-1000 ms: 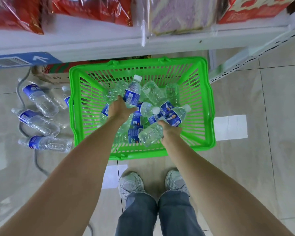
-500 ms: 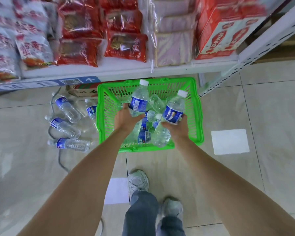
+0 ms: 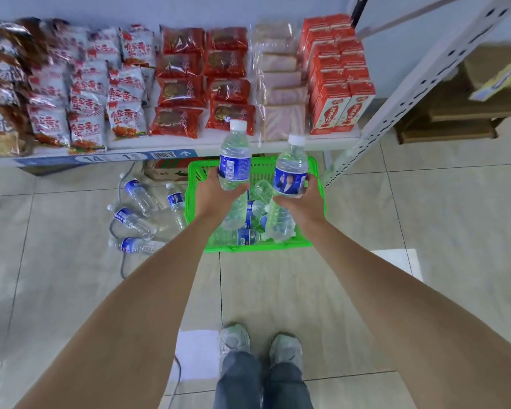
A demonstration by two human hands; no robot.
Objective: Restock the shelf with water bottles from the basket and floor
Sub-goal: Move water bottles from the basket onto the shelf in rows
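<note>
Pale floor tiles (image 3: 425, 202) underfoot, grey shoes (image 3: 260, 340) nearest, a white patch beside them. Further out, left hand (image 3: 216, 193) curled round the base of one bottle (image 3: 235, 156), right hand (image 3: 303, 199) curled round another (image 3: 291, 169); both upright, white caps up, long axes pointing up and away toward the shelf (image 3: 189, 144). Just beyond and above both hands, that shelf edge, the left bottle's cap overlapping it and so slightly nearer. Below the hands, green basket (image 3: 317, 184) holding more bottles lying jumbled. Left of the basket, four floor bottles (image 3: 136, 193) on their sides, near a grey cable. On the labels, blue wrap with a portrait and small white print, too fine to read. On the shelf strip, a barcode, an arrow and digits, perhaps "14". Behind, packed rows of red and white snack bags (image 3: 127, 119) with Chinese characters, red cartons (image 3: 341, 110) at right; no free slot for bottles visible on this tier.
</note>
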